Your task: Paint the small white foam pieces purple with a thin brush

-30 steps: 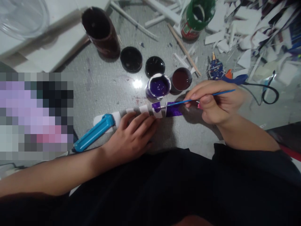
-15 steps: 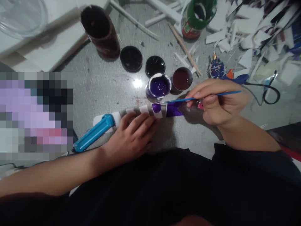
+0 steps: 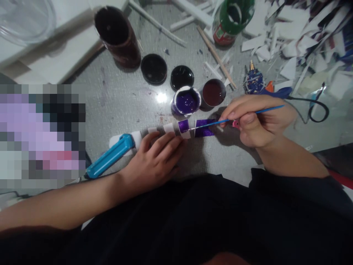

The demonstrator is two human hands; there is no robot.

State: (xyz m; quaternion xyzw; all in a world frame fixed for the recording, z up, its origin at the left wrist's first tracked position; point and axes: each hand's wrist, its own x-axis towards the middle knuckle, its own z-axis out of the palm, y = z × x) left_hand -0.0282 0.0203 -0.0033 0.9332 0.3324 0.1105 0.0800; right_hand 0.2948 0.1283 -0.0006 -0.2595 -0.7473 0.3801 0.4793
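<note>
My right hand [image 3: 256, 119] pinches a thin blue paintbrush [image 3: 266, 109], its tip touching a small white piece [image 3: 186, 135]. Purple paint covers the upper part of that piece. My left hand [image 3: 157, 158] lies palm down on the table, fingers stretched out, fingertips at the lower edge of the part-painted piece and of two other white pieces, one of them a small strip [image 3: 169, 127]. To the right of the part-painted piece lies a purple piece [image 3: 204, 127]. Just above stands an open jar of purple paint [image 3: 187, 101]. Something small and pink [image 3: 235, 123] shows beside my right fingers.
A dark red-brown paint pot [image 3: 214, 92] adjoins the purple jar, with two black lids [image 3: 153, 69] behind. A blue cutter [image 3: 110, 156] lies left of my left hand. Farther back are a brown container [image 3: 118, 38], green jar [image 3: 233, 18], glue gun [image 3: 255, 79] and white scraps [image 3: 292, 29].
The brush tip has moved down across the white piece, and the purple area on it is wider and more even. My right hand has shifted slightly down; my left hand stays in place.
</note>
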